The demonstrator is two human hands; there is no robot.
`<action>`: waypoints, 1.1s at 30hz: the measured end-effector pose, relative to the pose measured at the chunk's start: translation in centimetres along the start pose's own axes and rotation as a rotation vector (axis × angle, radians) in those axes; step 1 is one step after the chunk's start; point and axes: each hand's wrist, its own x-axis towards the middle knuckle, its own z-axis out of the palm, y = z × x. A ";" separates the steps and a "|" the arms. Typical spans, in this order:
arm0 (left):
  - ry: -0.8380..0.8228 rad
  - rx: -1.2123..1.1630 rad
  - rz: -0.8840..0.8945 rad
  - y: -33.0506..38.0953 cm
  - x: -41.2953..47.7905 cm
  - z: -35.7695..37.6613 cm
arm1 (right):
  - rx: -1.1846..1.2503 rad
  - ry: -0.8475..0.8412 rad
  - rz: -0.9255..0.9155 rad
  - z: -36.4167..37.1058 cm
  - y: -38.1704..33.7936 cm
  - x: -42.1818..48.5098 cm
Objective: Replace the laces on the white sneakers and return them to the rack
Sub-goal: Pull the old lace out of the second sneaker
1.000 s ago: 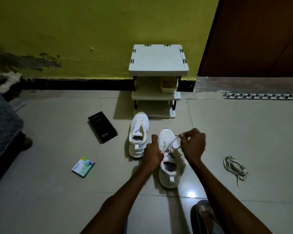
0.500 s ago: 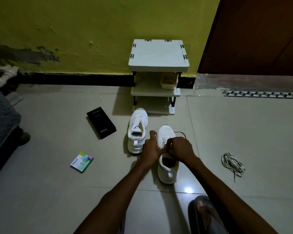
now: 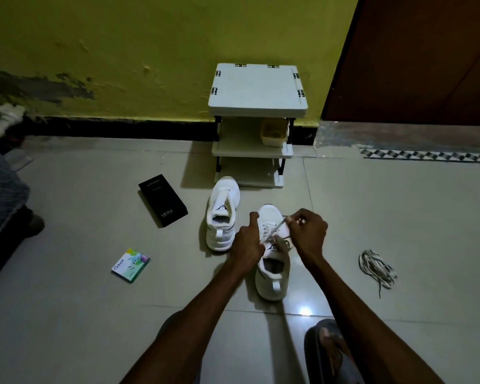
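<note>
The nearer white sneaker [image 3: 272, 286] stood on the floor [image 3: 399, 212], its lace [image 3: 278, 227] pinched taut over the toe by the right hand [image 3: 308, 234], while the left hand [image 3: 247, 242] curled around the shoe's left side. The second sneaker [image 3: 222, 214] sat just beside it before the rack [image 3: 257, 92], a loose lace bundle [image 3: 376, 266] well to the right.
</note>
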 end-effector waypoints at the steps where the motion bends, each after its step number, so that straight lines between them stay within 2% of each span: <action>1: 0.002 -0.004 0.002 -0.1 0.0 0.1 | 0.200 0.086 0.161 -0.6 -0.3 0.4; 2: -0.001 -0.007 0.002 -0.3 0.1 0.2 | 0.434 0.144 0.337 -1.0 -0.4 1.1; 4: -0.005 -0.039 -0.013 -0.6 0.2 0.2 | 0.907 0.131 0.639 -2.0 -0.4 2.3; 5: -0.005 -0.076 -0.024 -0.8 0.3 0.1 | 1.019 0.088 0.674 -2.5 -0.3 2.8; 6: -0.005 -0.113 -0.033 -0.8 0.4 0.1 | 1.003 0.035 0.613 -3.0 -0.2 3.3; 7: -0.006 -0.132 -0.038 -0.8 0.4 0.1 | 0.843 -0.029 0.486 -3.4 -0.1 3.5; 9: -0.001 -0.130 -0.023 -0.7 0.4 0.2 | 0.375 -0.134 0.168 -3.5 0.1 3.3; 11: 0.008 -0.133 -0.024 -0.9 0.3 0.4 | 0.033 -0.249 -0.059 -2.8 0.1 2.8; 14: 0.001 -0.190 -0.043 -0.9 0.3 0.3 | -0.369 -0.450 -0.199 -0.4 0.1 1.3; 17: -0.016 -0.219 -0.079 -1.1 0.5 0.1 | -0.761 -0.442 -0.324 1.8 0.2 -0.6; 23: -0.021 -0.175 -0.072 -0.8 0.4 0.6 | -0.950 -0.228 -0.578 2.0 0.1 -1.5; 25: -0.013 -0.128 -0.066 -1.3 0.6 0.8 | -0.943 -0.116 -0.585 1.0 -0.3 -0.8; 27: -0.018 -0.107 -0.102 -2.0 0.9 0.6 | -0.962 -0.029 -0.507 -1.0 -0.3 0.7; 29: -0.047 -0.128 -0.143 -2.4 1.2 0.5 | -0.874 0.023 -0.360 -3.5 0.0 2.7; 33: -0.045 -0.135 -0.106 -1.5 0.7 0.8 | -0.412 -0.082 -0.064 -5.5 1.1 5.4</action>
